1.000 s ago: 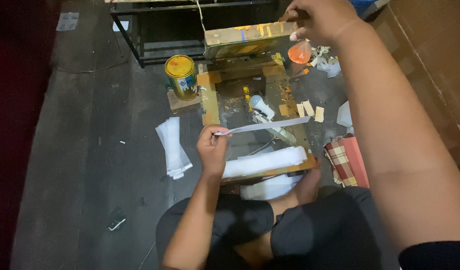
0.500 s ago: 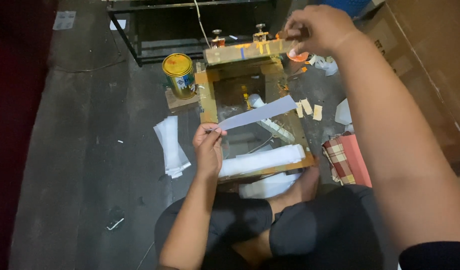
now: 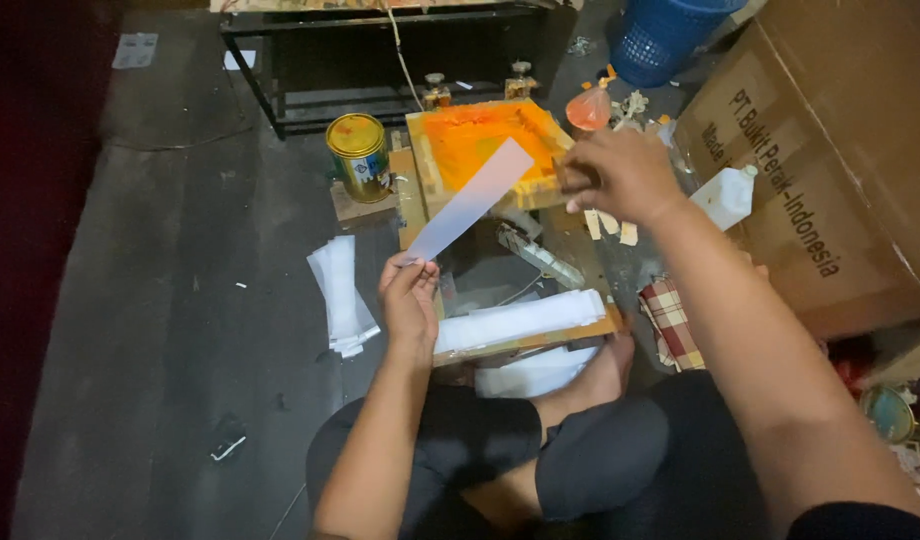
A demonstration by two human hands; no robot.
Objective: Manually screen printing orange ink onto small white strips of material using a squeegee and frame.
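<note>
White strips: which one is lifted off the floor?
The long white strip pinched in the left hand, slanting up across the orange frame; the other strips lie stacked flat.

The person wears dark shorts (image 3: 500,450) — black or near it — cut at about the knee, the cloth creased at the lap. Both forearms are bare, no watch, no band, no glove on the left hand (image 3: 410,300) or the right hand (image 3: 620,175). At the lower right corner a dark sleeve edge (image 3: 860,520) shows — short, ending above the elbow. The feet (image 3: 605,375) are bare, no sandals or socks.
</note>
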